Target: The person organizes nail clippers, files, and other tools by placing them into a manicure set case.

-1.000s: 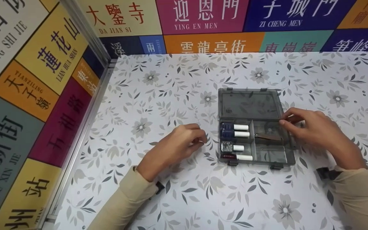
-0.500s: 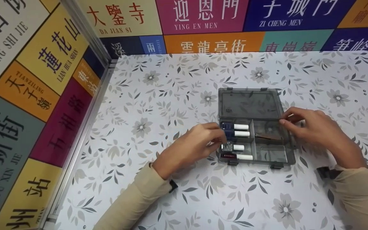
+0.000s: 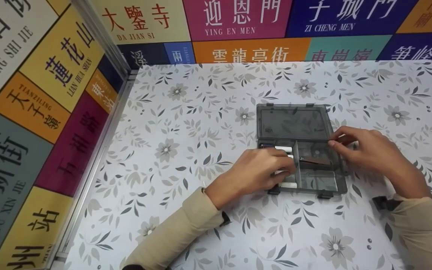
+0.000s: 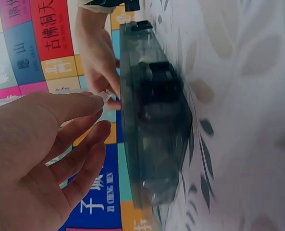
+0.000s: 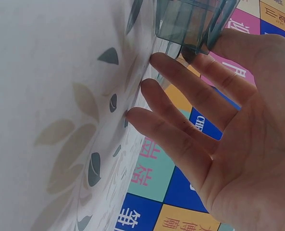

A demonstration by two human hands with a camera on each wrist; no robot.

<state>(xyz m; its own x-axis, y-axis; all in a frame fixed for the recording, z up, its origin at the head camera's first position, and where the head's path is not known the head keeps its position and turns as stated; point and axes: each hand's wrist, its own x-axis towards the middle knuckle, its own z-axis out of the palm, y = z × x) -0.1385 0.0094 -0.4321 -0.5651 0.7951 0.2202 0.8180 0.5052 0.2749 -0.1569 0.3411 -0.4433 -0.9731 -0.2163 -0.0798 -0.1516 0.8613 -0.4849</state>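
Note:
A see-through grey plastic compartment box (image 3: 317, 182) lies with its lid (image 3: 293, 122) folded back. My left hand (image 3: 257, 170) is over its left compartments, fingers bent loosely, covering most of the nail polish bottles there; a white cap (image 3: 283, 149) and another bottle's white cap (image 3: 288, 185) show around it. In the left wrist view, thumb and fingers stand apart beside the box. My right hand (image 3: 377, 153) pinches the box's right edge near the hinge between thumb and index finger, its other fingers extended in the right wrist view. A slim metal nail clipper (image 3: 315, 161) lies in a right compartment.
The box rests on a white table cover (image 3: 201, 112) with grey flowers and leaves. Behind the table and along its left side stand panels (image 3: 238, 18) of coloured blocks with Chinese lettering. A metal rail (image 3: 88, 157) runs along the left table edge.
My left hand has moved right, from the bare cloth beside the box to over its left compartments, covering bottles that showed before. The right hand stays at the box's edge.

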